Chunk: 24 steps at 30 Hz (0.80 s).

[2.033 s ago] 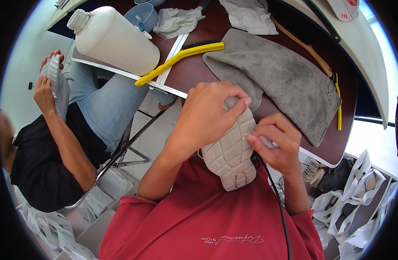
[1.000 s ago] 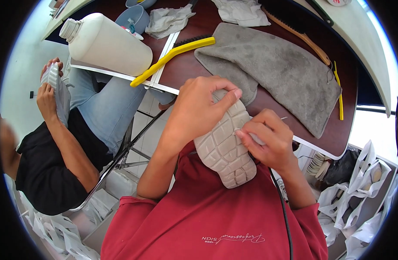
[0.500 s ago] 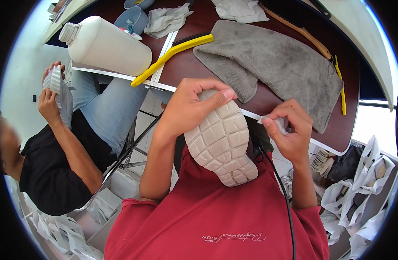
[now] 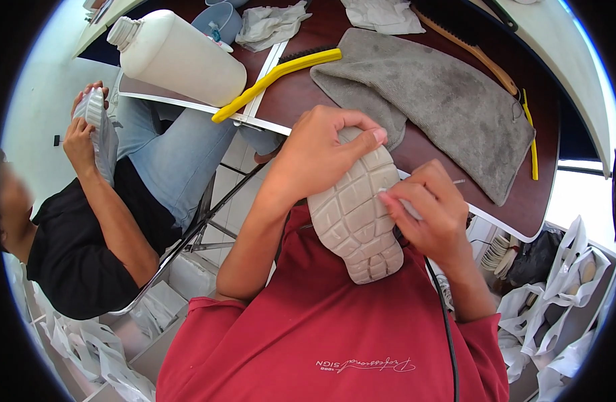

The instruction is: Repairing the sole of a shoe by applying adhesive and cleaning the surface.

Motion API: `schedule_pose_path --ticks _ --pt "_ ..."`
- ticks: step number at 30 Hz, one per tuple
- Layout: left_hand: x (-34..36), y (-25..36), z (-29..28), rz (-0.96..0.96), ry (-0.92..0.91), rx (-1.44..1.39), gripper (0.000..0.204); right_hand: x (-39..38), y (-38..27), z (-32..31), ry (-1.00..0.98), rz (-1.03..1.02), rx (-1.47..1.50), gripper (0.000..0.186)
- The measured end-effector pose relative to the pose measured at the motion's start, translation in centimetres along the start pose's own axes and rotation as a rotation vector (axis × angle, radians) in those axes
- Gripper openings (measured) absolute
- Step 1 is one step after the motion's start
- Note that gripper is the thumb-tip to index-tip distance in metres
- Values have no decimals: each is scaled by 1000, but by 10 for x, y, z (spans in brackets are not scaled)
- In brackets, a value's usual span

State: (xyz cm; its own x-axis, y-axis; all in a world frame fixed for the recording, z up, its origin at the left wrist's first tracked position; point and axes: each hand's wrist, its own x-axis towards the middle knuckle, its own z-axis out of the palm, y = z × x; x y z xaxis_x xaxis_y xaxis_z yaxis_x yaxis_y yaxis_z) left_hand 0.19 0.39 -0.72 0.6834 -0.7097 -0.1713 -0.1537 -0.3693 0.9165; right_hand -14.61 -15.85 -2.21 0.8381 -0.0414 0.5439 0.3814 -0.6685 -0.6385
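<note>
A shoe [image 4: 359, 213] hangs in front of my red shirt with its pale, block-patterned sole turned toward me. My left hand [image 4: 325, 151] is closed around its upper end, the thumb pressed over the edge of the sole. On the sole's right side, my right hand [image 4: 434, 213] pinches a small white wad [image 4: 410, 208], like tissue or cloth, against the tread. Most of the wad is hidden by the fingers. The shoe's upper is out of sight behind the sole.
On the dark red table lie a grey towel [image 4: 428, 100], a yellow-handled brush [image 4: 274, 79] and a wooden-handled brush [image 4: 479, 55]. A white bottle [image 4: 184, 60] stands by a blue bowl [image 4: 217, 23]. At left, a seated person [image 4: 93, 248] holds another shoe. Plastic bags [image 4: 556, 295] fill the lower right.
My right hand has come left with the white wad, from beside the shoe onto its sole. The shoe and my left hand sit slightly farther right in view.
</note>
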Motion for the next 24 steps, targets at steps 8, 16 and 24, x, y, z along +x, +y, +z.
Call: schedule_pose_path --ticks 8,16,24 --pt "-5 11 5 22 68 157 29 -7 8 -8 2 9 -43 15" --pt "2 16 10 -9 14 155 28 -6 4 -4 -23 -16 114 18" --pt "7 -4 13 -28 -42 -22 27 10 5 -4 -147 -126 122 17"
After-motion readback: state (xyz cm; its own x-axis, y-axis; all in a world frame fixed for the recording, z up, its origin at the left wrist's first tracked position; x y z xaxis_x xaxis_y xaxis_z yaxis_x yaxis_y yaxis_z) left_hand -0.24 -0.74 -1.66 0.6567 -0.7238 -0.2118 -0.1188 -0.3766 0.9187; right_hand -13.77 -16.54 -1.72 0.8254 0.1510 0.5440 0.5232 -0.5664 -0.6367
